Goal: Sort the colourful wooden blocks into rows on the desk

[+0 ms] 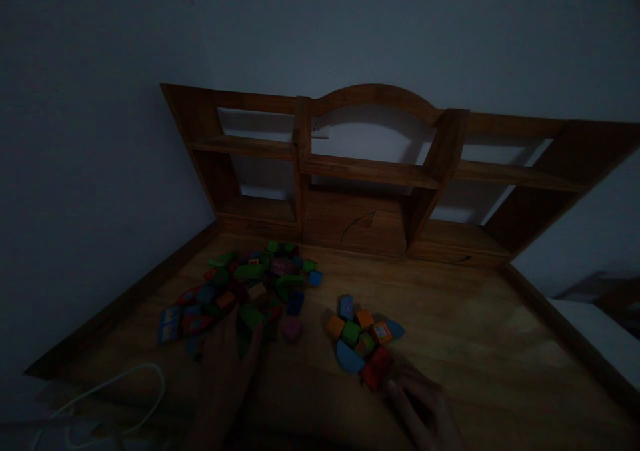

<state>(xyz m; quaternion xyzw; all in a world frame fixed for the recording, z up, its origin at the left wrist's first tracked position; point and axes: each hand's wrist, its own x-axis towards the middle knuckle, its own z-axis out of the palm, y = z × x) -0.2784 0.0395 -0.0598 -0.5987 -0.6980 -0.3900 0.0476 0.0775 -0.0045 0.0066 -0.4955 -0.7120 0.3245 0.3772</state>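
Red block [377,367] lies just left of our half-curled right hand [421,395]. Left hand [225,354] spreads at the block pile [249,272]; either grip, we can't tell.

A lane of tabletop [316,357] ran between the block pile [250,271] and the smaller cluster [351,334]. Broader room lay to the right. The shelf unit [355,224] barred the back.
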